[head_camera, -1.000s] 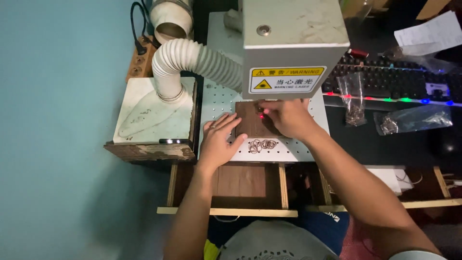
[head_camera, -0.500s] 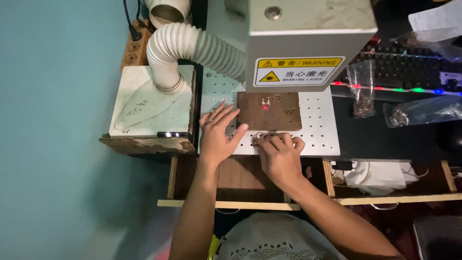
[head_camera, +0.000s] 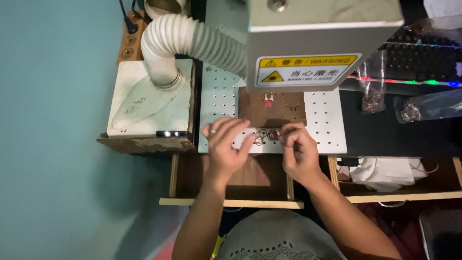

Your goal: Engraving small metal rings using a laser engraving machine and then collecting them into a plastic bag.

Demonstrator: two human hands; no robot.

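plainly tiny, light, slippery metal rings (head_camera: 263, 136): right hand (head_camera: 299, 153) pinches one by its rim; left hand (head_camera: 226, 147) spread beside them.

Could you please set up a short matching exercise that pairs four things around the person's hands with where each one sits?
Things:
1. ribbed white hose
2. brown plate
3. small metal rings
4. keyboard

Places:
A. at the far right, with coloured lights along its near edge
B. on the white perforated table, between the left hand and the right hand
C. at the upper left, curving down into a white box
D. under the grey machine head, with a red dot on it

Pairs: 1-C, 2-D, 3-B, 4-A
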